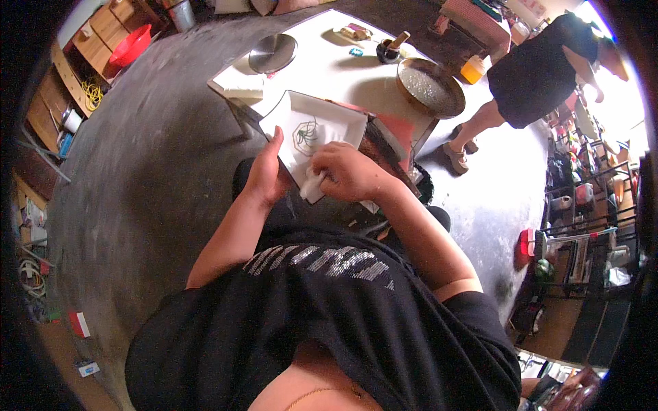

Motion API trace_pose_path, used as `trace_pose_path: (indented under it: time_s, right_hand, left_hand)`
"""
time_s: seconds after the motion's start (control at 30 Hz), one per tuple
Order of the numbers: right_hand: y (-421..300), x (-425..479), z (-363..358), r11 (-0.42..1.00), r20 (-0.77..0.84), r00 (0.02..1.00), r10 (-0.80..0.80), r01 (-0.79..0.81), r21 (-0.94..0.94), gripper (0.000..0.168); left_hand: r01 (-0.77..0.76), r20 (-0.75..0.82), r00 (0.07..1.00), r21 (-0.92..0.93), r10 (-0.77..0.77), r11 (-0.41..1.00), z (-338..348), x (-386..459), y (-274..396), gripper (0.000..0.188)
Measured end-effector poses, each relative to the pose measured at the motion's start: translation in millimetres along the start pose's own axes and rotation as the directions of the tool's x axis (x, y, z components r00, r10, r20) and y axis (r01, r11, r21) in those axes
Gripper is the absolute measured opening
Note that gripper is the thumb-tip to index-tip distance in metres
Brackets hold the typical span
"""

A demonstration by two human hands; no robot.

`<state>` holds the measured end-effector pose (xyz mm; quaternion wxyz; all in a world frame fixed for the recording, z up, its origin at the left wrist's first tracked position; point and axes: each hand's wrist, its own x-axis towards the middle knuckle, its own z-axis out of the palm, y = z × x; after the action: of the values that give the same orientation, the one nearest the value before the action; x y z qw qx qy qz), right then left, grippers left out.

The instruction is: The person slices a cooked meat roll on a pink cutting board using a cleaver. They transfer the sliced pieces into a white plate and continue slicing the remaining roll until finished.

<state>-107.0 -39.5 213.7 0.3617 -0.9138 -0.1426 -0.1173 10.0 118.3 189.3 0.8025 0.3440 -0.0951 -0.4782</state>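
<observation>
A square white dish (334,114) with a dark rim and a green plant design inside its base is tilted in front of me. My left hand (270,172) holds the dish by its left edge, thumb up along the rim. Between the fingers of my right hand (349,172) is a crumpled white cloth or tissue (311,186), which touches the inside of the dish near its lowest corner. The fingertips of my right hand are partly hidden.
On the white table (329,36) beyond the dish are a round metal lid (273,53), a wide pan (431,87), a dark mortar (387,53) with a wooden pestle (399,39) and a white tissue pack (241,85). A person (534,72) stands at the right.
</observation>
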Motion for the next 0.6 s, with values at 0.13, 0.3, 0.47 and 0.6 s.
trace_pose_path:
  time_s: [0.13, 0.3, 0.47, 0.6]
  right_hand:
    - [-3.9, 9.1, -12.4, 0.947, -0.395, 0.917, 0.060, -0.178, -0.269, 0.023]
    - [21.9, 11.9, -11.1, 0.810, -0.360, 0.932, -0.029, -0.190, -0.556, 0.034]
    - [17.6, -26.4, -6.8, 0.696, -0.398, 0.846, 0.355, -0.523, -0.491, 0.031]
    - [0.5, -68.6, -21.1, 0.580, -0.360, 0.697, 0.620, -0.716, -0.388, 0.035]
  left_hand:
    - [0.031, -0.065, 0.998, 0.094, -0.025, 0.995, -0.2, 8.9, -10.6, 0.055]
    - [-0.022, -0.081, 0.996, 0.238, 0.042, 0.971, 38.9, -1.1, -28.3, 0.065]
    - [-0.030, -0.148, 0.986, 0.310, 0.079, 0.950, 44.8, -5.6, -35.8, 0.068]
    - [-0.128, -0.190, 0.957, 0.398, 0.218, 0.909, 30.7, 6.1, -31.9, 0.065]
